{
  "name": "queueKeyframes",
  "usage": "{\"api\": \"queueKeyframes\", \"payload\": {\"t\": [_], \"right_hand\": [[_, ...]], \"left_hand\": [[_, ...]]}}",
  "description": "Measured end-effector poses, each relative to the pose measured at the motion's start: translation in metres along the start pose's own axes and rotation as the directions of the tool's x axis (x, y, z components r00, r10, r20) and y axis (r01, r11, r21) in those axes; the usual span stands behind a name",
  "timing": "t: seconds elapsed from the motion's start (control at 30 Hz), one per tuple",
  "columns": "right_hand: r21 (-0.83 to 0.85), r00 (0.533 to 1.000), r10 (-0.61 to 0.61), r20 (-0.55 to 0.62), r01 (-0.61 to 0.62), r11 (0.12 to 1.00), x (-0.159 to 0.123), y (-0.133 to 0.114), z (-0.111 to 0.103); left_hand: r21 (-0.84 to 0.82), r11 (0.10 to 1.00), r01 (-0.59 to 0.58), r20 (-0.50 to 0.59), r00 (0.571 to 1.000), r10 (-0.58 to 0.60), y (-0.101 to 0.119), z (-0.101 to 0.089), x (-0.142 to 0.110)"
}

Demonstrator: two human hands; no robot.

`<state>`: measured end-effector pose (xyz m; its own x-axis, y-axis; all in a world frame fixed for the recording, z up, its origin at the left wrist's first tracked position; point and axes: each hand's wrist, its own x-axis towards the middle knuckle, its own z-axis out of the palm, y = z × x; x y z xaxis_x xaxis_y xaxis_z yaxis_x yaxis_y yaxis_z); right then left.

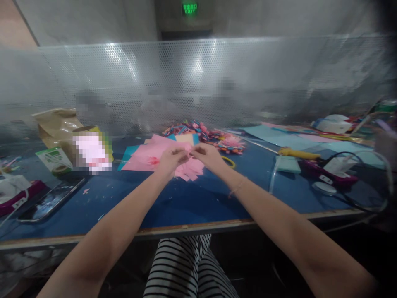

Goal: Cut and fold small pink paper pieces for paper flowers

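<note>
My left hand (172, 160) and my right hand (210, 156) meet over the middle of the blue table. Their fingertips pinch a small piece of pink paper (187, 147), its lower part hidden by the fingers. Just below lie cut pink paper strips (190, 170). To the left, larger pink paper sheets (141, 156) with a red mark overlap a blue sheet (124, 157). Behind my hands sits a pile of multicoloured folded paper pieces (198, 129), with a pinkish paper cluster (231, 142) at its right.
A phone (51, 200), a green-white box (56, 160) and a brown paper bag (56, 124) are at left. At right lie a yellow-handled tool (300, 154), a purple power strip (344, 179) with cables and light blue sheets (276, 138). A perforated metal screen (173, 74) stands behind.
</note>
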<state>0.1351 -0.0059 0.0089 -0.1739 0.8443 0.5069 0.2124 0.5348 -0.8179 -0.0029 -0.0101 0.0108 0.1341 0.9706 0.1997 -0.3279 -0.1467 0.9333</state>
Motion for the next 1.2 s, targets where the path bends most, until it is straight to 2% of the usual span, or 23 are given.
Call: {"api": "queueKeyframes", "payload": {"t": [0.2, 0.43, 0.6, 0.77, 1.03, 1.2], "right_hand": [[0.028, 1.0, -0.027, 0.013, 0.027, 0.999, 0.001, 0.006, 0.0], [-0.05, 0.996, -0.093, 0.012, 0.094, 0.994, 0.001, 0.008, 0.0], [-0.089, 0.993, -0.12, 0.017, 0.121, 0.989, 0.0, 0.008, 0.0], [-0.086, 0.991, -0.132, 0.018, 0.133, 0.987, -0.003, 0.003, 0.001], [-0.34, 0.96, -0.281, -0.007, 0.262, 0.903, -0.004, -0.001, -0.002], [-0.412, 0.94, -0.341, -0.005, 0.309, 0.858, -0.005, -0.002, -0.002]], "left_hand": [[0.012, 1.0, -0.007, -0.017, 1.0, 0.007, 0.0, 0.001, -0.001], [0.011, 1.0, -0.003, 0.021, 1.0, 0.002, -0.003, 0.0, -0.001], [0.051, 0.997, 0.05, 0.047, 0.998, -0.052, -0.003, 0.002, -0.002], [0.03, 0.998, 0.05, 0.05, 0.997, -0.052, -0.005, 0.001, -0.001], [-0.058, 0.993, 0.104, 0.051, 0.994, -0.102, 0.0, 0.001, -0.003], [-0.078, 0.99, 0.115, 0.02, 0.993, -0.114, 0.002, 0.003, -0.003]]}}
